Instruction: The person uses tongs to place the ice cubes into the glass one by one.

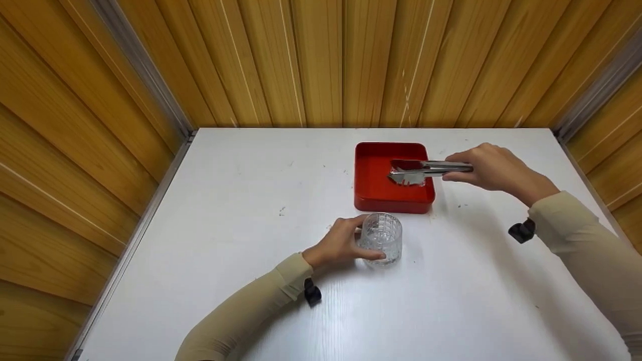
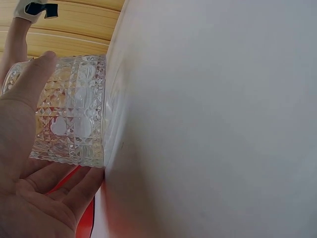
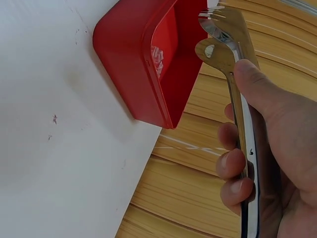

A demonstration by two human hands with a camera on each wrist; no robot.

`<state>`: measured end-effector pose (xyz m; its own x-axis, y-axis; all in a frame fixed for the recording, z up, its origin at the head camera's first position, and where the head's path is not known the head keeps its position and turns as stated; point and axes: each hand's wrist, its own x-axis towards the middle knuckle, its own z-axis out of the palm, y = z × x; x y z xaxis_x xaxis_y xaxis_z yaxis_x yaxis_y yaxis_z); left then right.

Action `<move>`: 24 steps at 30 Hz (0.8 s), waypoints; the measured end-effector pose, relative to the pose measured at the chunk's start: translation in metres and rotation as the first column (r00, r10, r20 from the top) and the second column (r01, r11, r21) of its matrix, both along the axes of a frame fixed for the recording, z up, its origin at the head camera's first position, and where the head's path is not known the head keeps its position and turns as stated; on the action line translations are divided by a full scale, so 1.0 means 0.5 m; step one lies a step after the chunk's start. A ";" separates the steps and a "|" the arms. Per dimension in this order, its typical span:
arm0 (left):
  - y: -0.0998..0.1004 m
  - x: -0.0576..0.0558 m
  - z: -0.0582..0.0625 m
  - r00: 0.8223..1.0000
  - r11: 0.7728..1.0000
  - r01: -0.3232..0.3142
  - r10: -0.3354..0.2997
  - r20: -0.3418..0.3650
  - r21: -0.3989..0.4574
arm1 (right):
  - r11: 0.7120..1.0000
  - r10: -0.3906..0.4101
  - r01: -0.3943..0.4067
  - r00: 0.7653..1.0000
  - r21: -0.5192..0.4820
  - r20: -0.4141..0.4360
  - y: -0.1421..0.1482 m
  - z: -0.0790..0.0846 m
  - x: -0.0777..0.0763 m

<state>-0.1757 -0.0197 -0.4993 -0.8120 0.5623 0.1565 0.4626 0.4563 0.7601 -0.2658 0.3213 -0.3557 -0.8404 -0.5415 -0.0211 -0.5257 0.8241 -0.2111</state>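
A clear cut-glass tumbler (image 1: pixel 383 240) stands upright on the white table, with a diamond pattern in its wall (image 2: pixel 74 109). My left hand (image 1: pixel 340 244) holds it from the left, thumb on the near side and fingers on the far side. Metal serving tongs (image 1: pixel 439 168) are gripped in my right hand (image 1: pixel 499 168). Their toothed ends reach over a red square box (image 1: pixel 393 206) behind the tumbler. The tong ends stand apart in the right wrist view. Small clear pieces (image 3: pixel 157 60) lie inside the box; whether they are ice cannot be told.
The white tabletop (image 1: pixel 251 175) carries a few small dark marks. Wooden plank walls (image 1: pixel 321 60) with metal corner posts (image 1: pixel 145 65) enclose its back and sides. A black wrist device (image 1: pixel 521 230) hangs by the right sleeve, another (image 1: pixel 312 292) by the left.
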 end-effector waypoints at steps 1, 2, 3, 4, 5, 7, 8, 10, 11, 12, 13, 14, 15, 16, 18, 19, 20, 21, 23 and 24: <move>0.000 -0.001 -0.001 1.000 1.000 -0.001 0.001 0.000 -0.003 | 1.000 -0.004 0.004 1.000 0.000 0.003 0.000 0.000 -0.005; 0.000 -0.001 -0.001 1.000 1.000 -0.001 0.001 0.000 -0.006 | 1.000 -0.007 0.007 1.000 0.002 0.003 0.000 0.000 -0.010; 0.000 -0.001 -0.001 1.000 1.000 -0.002 0.002 0.000 -0.009 | 1.000 -0.012 0.012 1.000 0.004 0.004 0.000 0.000 -0.014; 0.000 -0.002 -0.001 1.000 1.000 -0.002 0.002 0.001 -0.012 | 1.000 -0.012 0.012 1.000 0.004 0.003 0.000 -0.001 -0.018; -0.001 -0.002 -0.001 1.000 1.000 -0.003 0.003 0.000 -0.015 | 1.000 -0.011 0.011 1.000 0.007 0.001 0.000 -0.001 -0.022; -0.001 -0.002 0.000 1.000 1.000 -0.005 0.005 0.004 -0.014 | 1.000 -0.011 0.011 1.000 0.016 0.000 0.000 -0.004 -0.031; -0.001 -0.002 0.000 1.000 1.000 -0.004 0.004 0.007 -0.012 | 1.000 -0.011 0.011 1.000 0.021 0.004 0.000 -0.005 -0.034; -0.001 -0.001 0.000 1.000 1.000 -0.003 0.003 0.012 -0.004 | 1.000 -0.010 0.009 1.000 0.030 0.011 -0.001 -0.009 -0.041; -0.001 -0.001 0.000 1.000 1.000 0.001 -0.001 0.011 0.006 | 0.999 -0.010 0.009 1.000 0.033 0.011 -0.001 -0.010 -0.044; 0.000 -0.001 0.000 1.000 1.000 0.006 -0.006 0.010 0.016 | 0.999 -0.011 0.010 1.000 0.034 0.014 -0.002 -0.011 -0.046; 0.000 -0.001 0.000 1.000 1.000 0.011 -0.011 0.006 0.024 | 0.999 -0.011 0.011 1.000 0.034 0.015 -0.003 -0.012 -0.048; 0.000 -0.001 0.000 1.000 0.999 0.017 -0.017 0.001 0.031 | 0.999 -0.013 0.012 1.000 0.035 0.016 -0.003 -0.014 -0.050; 0.000 -0.001 -0.001 1.000 0.999 0.022 -0.022 -0.001 0.037 | 0.999 -0.015 0.015 1.000 0.035 0.015 -0.003 -0.015 -0.051; 0.000 -0.002 -0.001 1.000 0.999 0.026 -0.026 -0.003 0.043 | 0.999 -0.016 0.016 1.000 0.035 0.013 -0.003 -0.016 -0.052; 0.000 -0.002 -0.002 1.000 0.998 0.029 -0.029 -0.001 0.049 | 0.999 -0.016 0.015 1.000 0.036 0.016 -0.005 -0.018 -0.055; 0.000 -0.002 -0.003 1.000 0.998 0.027 -0.027 0.002 0.049 | 0.999 -0.018 0.017 1.000 0.040 0.019 -0.006 -0.019 -0.055; 0.000 -0.003 -0.003 1.000 0.999 0.025 -0.025 0.005 0.048 | 0.999 -0.022 0.021 0.999 0.045 0.025 -0.006 -0.020 -0.056; 0.000 -0.003 -0.004 1.000 0.999 0.022 -0.023 0.009 0.047 | 0.999 -0.024 0.023 0.999 0.048 0.029 -0.008 -0.021 -0.057; -0.001 -0.003 -0.004 1.000 0.999 0.018 -0.018 0.012 0.044 | 0.998 -0.030 0.028 0.999 0.056 0.038 -0.011 -0.022 -0.058; -0.001 -0.003 -0.004 1.000 0.999 0.016 -0.017 0.012 0.044 | 0.998 -0.034 0.031 0.999 0.061 0.041 -0.012 -0.024 -0.060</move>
<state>-0.1770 -0.0201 -0.5013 -0.8048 0.5684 0.1710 0.4599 0.4150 0.7850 -0.2956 0.3152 -0.3675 -0.8553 -0.5105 -0.0884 -0.4901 0.8526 -0.1814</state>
